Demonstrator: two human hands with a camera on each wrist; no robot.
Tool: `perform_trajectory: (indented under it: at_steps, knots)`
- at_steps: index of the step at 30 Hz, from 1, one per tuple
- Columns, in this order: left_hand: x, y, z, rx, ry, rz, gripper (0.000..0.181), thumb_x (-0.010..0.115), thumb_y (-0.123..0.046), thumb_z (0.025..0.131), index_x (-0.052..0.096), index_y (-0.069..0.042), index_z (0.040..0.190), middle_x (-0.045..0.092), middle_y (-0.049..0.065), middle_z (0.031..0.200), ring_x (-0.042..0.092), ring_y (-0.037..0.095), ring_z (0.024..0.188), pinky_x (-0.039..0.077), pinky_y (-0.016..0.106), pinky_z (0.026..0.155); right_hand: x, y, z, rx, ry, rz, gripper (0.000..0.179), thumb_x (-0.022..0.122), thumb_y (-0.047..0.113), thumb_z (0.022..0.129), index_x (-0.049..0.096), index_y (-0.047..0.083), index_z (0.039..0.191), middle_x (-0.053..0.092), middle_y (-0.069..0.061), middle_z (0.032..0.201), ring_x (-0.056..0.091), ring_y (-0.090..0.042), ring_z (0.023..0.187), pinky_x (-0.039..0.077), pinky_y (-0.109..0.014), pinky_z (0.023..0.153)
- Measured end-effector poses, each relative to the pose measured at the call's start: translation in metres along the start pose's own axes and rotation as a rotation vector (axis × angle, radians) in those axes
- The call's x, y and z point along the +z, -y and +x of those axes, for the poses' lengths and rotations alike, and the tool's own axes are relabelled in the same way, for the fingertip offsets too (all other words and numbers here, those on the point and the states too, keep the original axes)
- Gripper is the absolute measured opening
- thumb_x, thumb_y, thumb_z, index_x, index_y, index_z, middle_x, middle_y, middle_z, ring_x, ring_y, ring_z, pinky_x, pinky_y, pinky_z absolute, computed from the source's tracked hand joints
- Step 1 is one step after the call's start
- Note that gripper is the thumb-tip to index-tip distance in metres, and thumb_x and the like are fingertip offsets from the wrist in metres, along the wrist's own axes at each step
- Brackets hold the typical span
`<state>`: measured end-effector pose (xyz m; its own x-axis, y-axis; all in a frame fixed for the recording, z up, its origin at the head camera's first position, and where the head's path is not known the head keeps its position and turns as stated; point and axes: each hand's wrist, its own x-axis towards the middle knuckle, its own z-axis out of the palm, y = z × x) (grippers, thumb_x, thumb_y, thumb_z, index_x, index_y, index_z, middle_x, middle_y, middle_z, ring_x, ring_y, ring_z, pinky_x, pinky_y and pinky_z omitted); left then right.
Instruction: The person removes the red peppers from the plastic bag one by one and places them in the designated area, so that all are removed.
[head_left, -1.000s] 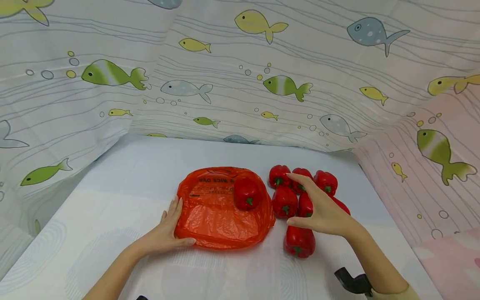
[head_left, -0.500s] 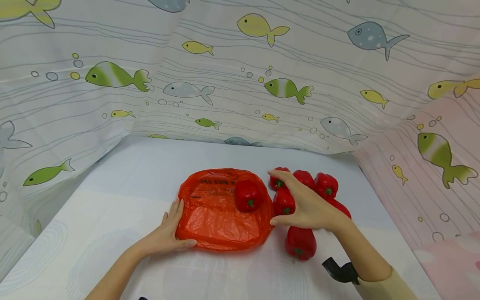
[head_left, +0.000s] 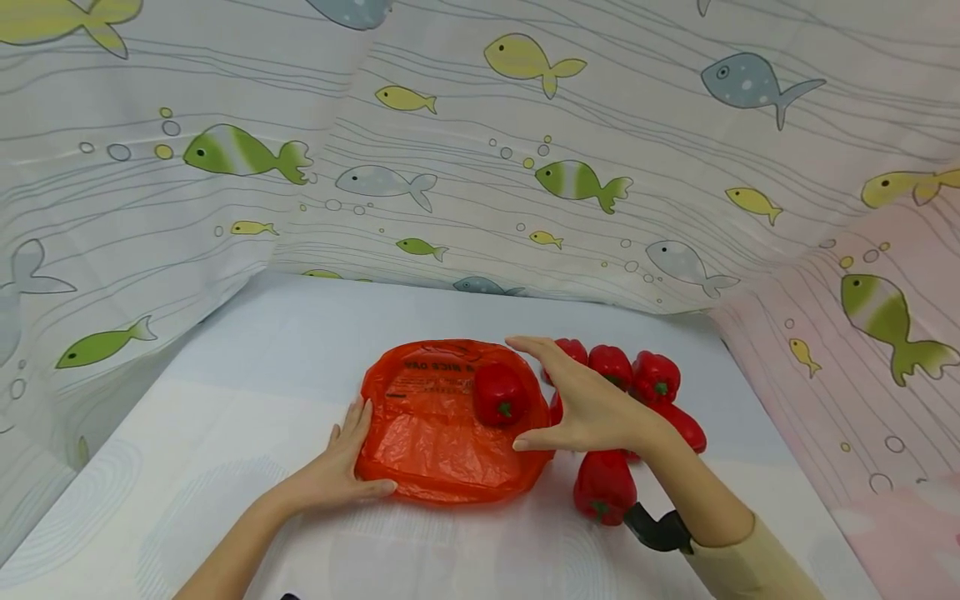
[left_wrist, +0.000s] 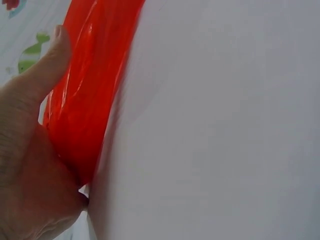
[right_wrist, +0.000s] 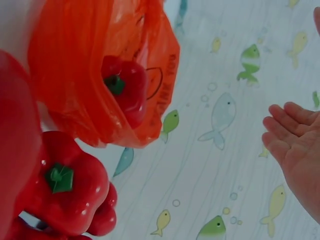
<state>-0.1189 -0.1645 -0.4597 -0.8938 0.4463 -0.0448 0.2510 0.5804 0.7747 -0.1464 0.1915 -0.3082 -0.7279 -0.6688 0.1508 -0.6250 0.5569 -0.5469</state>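
Note:
An orange-red plastic bag [head_left: 420, 454] lies on the table with its mouth spread wide. One red bell pepper [head_left: 498, 393] is inside it, towards the right. My left hand [head_left: 330, 467] rests against the bag's left side, fingers along the side and thumb at the front edge; the left wrist view shows this hand [left_wrist: 30, 130] touching the plastic [left_wrist: 95, 90]. Above the bag's right rim hovers my right hand [head_left: 585, 404], thumb and fingers spread apart. Nothing is in its grasp. In the right wrist view the same hand [right_wrist: 300, 145] is apart from the bag [right_wrist: 65, 65].
Several red bell peppers [head_left: 656, 375] cluster right of the bag, partly covered by my right hand and arm. One bell pepper [head_left: 604, 483] lies nearer the front. A fish-patterned cloth [head_left: 420, 225] hangs behind the white table [head_left: 315, 317].
My right hand has moved left, from over the bell peppers to the bag's right rim, its fingers staying spread. My left hand stays at the bag's side. The view has tilted slightly up.

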Motion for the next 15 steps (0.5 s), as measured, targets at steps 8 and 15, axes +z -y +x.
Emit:
perform_trajectory:
  at_steps: [8,15]
  knots:
    - [0.0,0.0,0.0,-0.008,-0.003,0.01,0.123,0.079,-0.042,0.076,-0.007,0.008,0.149,-0.018,0.028,0.154,-0.015,0.044,0.141,-0.009,0.062,0.11,0.003,0.007,0.013,-0.038,0.02,0.001,0.1,0.078,0.056,0.072,0.024,0.026,0.15,0.031,0.016,0.148,0.036,-0.005,0.131,0.049,-0.037,0.095]
    - [-0.002,-0.002,-0.001,0.013,-0.006,0.016,0.122,0.079,-0.041,0.076,-0.006,0.009,0.149,-0.017,0.03,0.153,-0.014,0.046,0.14,-0.008,0.063,0.109,0.006,0.011,0.02,-0.057,0.04,0.001,0.099,0.079,0.052,0.072,0.023,0.028,0.15,0.031,0.016,0.147,0.036,-0.004,0.13,0.049,-0.035,0.094]
